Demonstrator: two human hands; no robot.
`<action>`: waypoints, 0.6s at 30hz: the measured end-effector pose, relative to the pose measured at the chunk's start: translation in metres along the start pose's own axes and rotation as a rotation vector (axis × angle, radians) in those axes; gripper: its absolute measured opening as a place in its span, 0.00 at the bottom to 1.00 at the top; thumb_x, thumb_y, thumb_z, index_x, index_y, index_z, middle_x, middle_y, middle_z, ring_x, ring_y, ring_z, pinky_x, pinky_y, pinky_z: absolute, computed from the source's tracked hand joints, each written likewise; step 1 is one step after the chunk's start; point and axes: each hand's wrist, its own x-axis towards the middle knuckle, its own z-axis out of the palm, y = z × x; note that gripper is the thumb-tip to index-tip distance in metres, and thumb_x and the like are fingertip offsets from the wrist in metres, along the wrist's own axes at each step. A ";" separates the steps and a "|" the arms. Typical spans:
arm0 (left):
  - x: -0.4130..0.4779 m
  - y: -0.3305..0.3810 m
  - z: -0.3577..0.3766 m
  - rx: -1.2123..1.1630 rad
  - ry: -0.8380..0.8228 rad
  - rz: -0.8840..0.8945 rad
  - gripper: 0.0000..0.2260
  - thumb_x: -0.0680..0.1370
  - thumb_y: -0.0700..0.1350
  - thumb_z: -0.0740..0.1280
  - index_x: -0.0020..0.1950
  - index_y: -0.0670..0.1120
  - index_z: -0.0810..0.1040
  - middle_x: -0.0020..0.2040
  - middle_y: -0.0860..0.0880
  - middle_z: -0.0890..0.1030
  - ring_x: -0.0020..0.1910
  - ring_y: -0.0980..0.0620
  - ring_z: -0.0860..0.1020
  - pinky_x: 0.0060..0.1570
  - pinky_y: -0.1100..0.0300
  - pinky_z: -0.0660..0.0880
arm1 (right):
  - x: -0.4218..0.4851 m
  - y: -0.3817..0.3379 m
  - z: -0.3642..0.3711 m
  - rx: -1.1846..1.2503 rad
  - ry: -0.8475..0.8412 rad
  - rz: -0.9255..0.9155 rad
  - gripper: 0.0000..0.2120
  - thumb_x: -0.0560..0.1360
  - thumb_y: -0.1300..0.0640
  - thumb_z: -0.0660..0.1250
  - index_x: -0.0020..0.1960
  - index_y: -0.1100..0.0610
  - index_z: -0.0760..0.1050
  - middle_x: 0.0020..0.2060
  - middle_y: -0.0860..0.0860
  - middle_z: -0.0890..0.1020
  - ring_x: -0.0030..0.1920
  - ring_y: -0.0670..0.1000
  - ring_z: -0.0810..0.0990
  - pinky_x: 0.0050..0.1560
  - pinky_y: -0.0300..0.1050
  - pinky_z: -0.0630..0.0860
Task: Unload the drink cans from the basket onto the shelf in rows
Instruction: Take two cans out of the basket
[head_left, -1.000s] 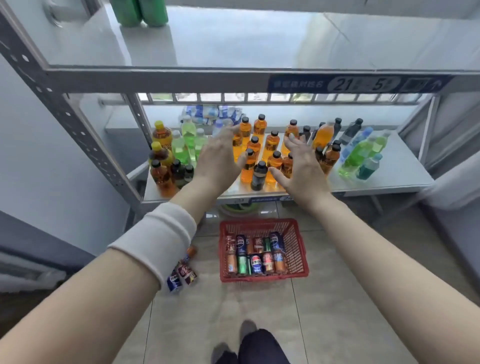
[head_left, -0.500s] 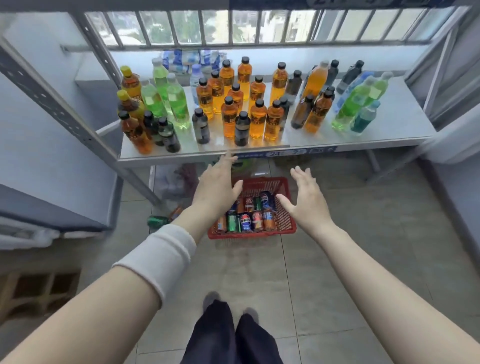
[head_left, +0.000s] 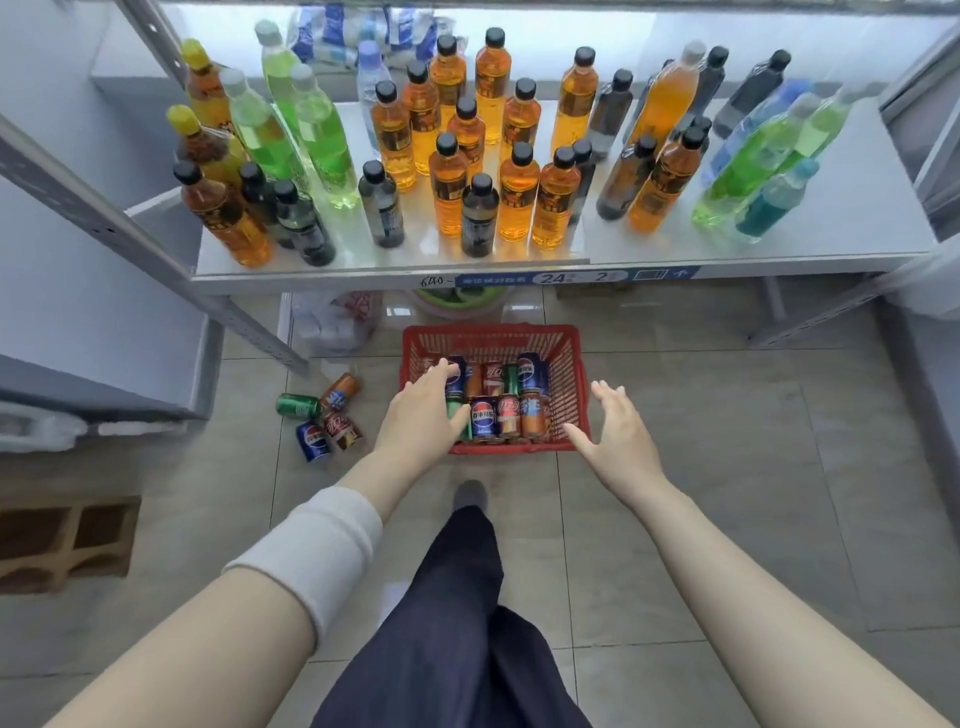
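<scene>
Logged drink cans (head_left: 498, 410) lying packed in red basket (head_left: 577, 384) on floor (head_left: 727, 467) at 12 o'clock below shelf (head_left: 810, 244), left hand (head_left: 423, 415) spread empty over its 9 o'clock cans, right hand (head_left: 615, 431) spread empty by 3 o'clock rim; judged smooth, rigid, dentable, weighty, best gripped mid-barrel.

From where I'm sitting, the basket (head_left: 572, 364) is open on top, so I can drop straight in. Above and behind it the shelf (head_left: 857, 200) is jammed with bottles (head_left: 451, 192), only its right end bare. Left of the basket, loose cans (head_left: 337, 431) litter the floor (head_left: 727, 467).
</scene>
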 end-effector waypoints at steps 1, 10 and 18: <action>0.012 -0.005 0.006 -0.030 -0.010 -0.024 0.25 0.78 0.47 0.63 0.73 0.47 0.60 0.73 0.48 0.65 0.70 0.46 0.66 0.69 0.51 0.64 | 0.011 0.004 0.003 0.004 -0.008 0.024 0.32 0.76 0.50 0.65 0.74 0.58 0.57 0.74 0.52 0.60 0.76 0.51 0.51 0.74 0.48 0.55; 0.092 -0.046 0.084 -0.171 -0.254 -0.287 0.23 0.78 0.47 0.64 0.71 0.44 0.63 0.68 0.45 0.71 0.66 0.45 0.70 0.62 0.54 0.67 | 0.083 0.045 0.053 0.180 -0.129 0.328 0.31 0.75 0.51 0.66 0.73 0.59 0.59 0.71 0.54 0.66 0.71 0.52 0.64 0.68 0.44 0.60; 0.136 -0.075 0.145 -0.304 -0.291 -0.399 0.24 0.77 0.47 0.65 0.71 0.43 0.63 0.69 0.46 0.70 0.68 0.48 0.69 0.65 0.55 0.67 | 0.151 0.086 0.095 0.255 -0.177 0.429 0.30 0.75 0.48 0.66 0.72 0.57 0.61 0.70 0.53 0.68 0.69 0.53 0.67 0.66 0.46 0.64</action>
